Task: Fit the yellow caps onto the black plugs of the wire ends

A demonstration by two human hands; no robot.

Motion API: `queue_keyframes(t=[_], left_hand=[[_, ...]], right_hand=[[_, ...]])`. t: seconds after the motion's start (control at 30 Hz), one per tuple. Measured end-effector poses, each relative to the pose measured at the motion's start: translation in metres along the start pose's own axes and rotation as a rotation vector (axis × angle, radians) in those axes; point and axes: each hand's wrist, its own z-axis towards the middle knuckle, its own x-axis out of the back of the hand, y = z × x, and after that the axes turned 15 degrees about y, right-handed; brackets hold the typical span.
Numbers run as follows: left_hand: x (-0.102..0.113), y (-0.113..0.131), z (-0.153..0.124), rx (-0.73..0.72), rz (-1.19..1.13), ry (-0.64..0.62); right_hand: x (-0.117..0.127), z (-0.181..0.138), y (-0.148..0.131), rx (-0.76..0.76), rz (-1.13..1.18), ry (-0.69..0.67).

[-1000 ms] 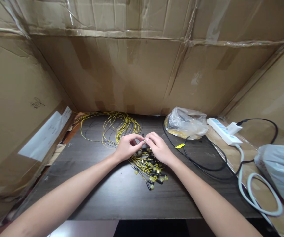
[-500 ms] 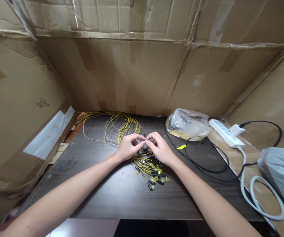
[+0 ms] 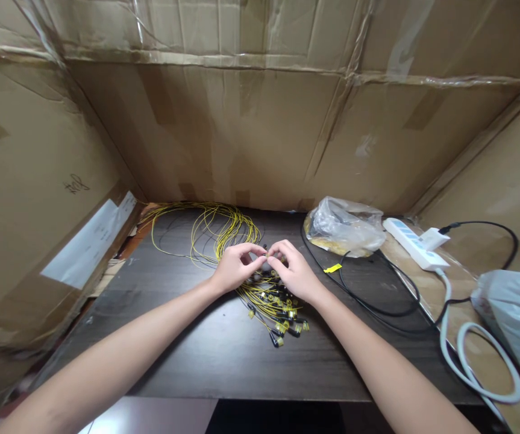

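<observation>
My left hand and my right hand meet at the middle of a dark wooden table, fingertips pinched together on a small connector at the end of a thin yellow cable. Just under the hands lies a bundle of yellow cables whose black and yellow connector ends fan out toward me. The cables loop away toward the back left of the table.
Cardboard walls close in the table at the back and both sides. A clear plastic bag, a black cable with a yellow tag, a white power strip with white cord and a grey bag lie to the right.
Both hands stay pinched on the same connector, with only slight finger shifts. The view has moved a little.
</observation>
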Motion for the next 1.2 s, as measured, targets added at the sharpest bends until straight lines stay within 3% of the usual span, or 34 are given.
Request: queue_keyframes(t=[0.33, 0.5, 0.83, 1.2], left_hand=[[0.0003, -0.0031, -0.0007, -0.008, -0.029, -0.022], [0.0002, 0.0009, -0.0004, -0.015, -0.018, -0.003], [-0.0008, 0.0018, -0.0006, -0.005, -0.017, 0.000], [-0.0027, -0.0013, -0.0004, 0.021, -0.035, 0.029]], right_hand=[[-0.0017, 0.0013, 0.0016, 0.001, 0.001, -0.078], [0.0010, -0.0005, -0.0046, 0.090, -0.152, -0.006], [-0.0011, 0.0004, -0.0007, 0.062, 0.002, 0.015], [0.0012, -0.0004, -0.0025, 0.035, -0.028, 0.022]])
